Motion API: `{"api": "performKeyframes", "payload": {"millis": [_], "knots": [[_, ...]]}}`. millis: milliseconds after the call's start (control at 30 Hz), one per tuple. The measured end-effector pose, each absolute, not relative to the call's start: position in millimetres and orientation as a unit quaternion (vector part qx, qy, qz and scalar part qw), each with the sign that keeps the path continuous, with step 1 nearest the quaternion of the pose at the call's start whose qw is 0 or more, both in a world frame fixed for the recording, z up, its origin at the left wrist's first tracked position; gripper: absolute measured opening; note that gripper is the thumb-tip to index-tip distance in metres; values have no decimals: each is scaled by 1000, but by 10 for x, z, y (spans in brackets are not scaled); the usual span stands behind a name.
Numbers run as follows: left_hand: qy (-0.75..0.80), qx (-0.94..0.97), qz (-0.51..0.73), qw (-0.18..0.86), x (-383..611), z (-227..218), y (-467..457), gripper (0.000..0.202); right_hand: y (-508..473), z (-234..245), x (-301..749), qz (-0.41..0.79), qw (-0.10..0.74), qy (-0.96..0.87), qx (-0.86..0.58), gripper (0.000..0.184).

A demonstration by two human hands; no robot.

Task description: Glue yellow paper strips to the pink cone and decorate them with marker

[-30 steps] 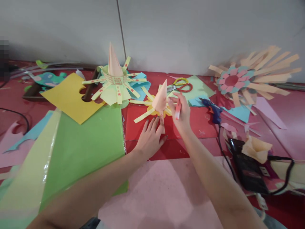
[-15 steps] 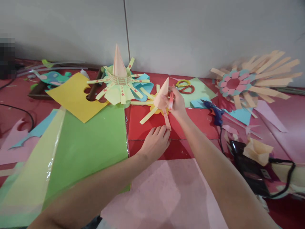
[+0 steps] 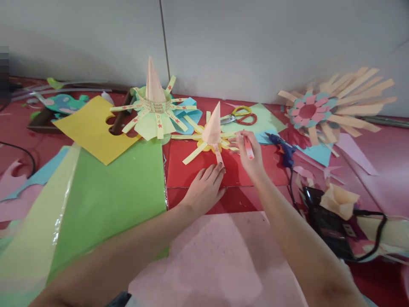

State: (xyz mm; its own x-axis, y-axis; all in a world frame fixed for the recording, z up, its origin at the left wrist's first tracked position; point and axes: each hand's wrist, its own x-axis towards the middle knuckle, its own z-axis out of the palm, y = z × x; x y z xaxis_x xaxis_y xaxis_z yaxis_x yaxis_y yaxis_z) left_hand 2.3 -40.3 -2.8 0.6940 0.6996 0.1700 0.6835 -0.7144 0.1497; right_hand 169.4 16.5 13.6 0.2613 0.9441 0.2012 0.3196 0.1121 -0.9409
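A peach paper cone (image 3: 212, 126) stands on a yellow flower base with pale yellow strips (image 3: 193, 153) fanning out, on a red sheet (image 3: 194, 170). My left hand (image 3: 204, 189) lies flat with its fingers stretched out, the fingertips pressing the end of one strip just below the cone. My right hand (image 3: 249, 154) is closed around a pink and red marker (image 3: 248, 147), held just right of the cone over the strips.
A finished cone with star-marked strips (image 3: 154, 106) stands behind. Green paper (image 3: 108, 200), yellow paper (image 3: 91, 128), a pink sheet (image 3: 217, 260), scissors (image 3: 239, 116), a blue glue gun (image 3: 283, 147), a black device with cables (image 3: 329, 221) and a large paper flower (image 3: 322, 111) surround the spot.
My right hand has drawn the marker away from the cone and down to the right. My left hand stays on the strip, fingers now flatter.
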Motion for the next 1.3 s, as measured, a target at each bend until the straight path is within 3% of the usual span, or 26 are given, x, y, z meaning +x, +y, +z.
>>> {"api": "performKeyframes", "payload": {"millis": [233, 600, 833, 1033, 1300], "knots": [[391, 910, 110, 87, 16, -77, -371, 49, 44, -40, 1612, 372, 570, -443, -583, 38], [371, 918, 119, 67, 13, -74, -384, 43, 7, -29, 1613, 402, 530, -496, -558, 29], [362, 923, 122, 43, 7, -91, -397, 40, 27, -17, 1622, 373, 515, -494, -593, 41], [358, 925, 118, 48, 9, -54, -396, 36, 24, -15, 1604, 408, 531, -473, -572, 36], [356, 925, 129, 44, 4, -59, -383, 34, 5, -5, 1612, 370, 520, -502, -584, 35]]}}
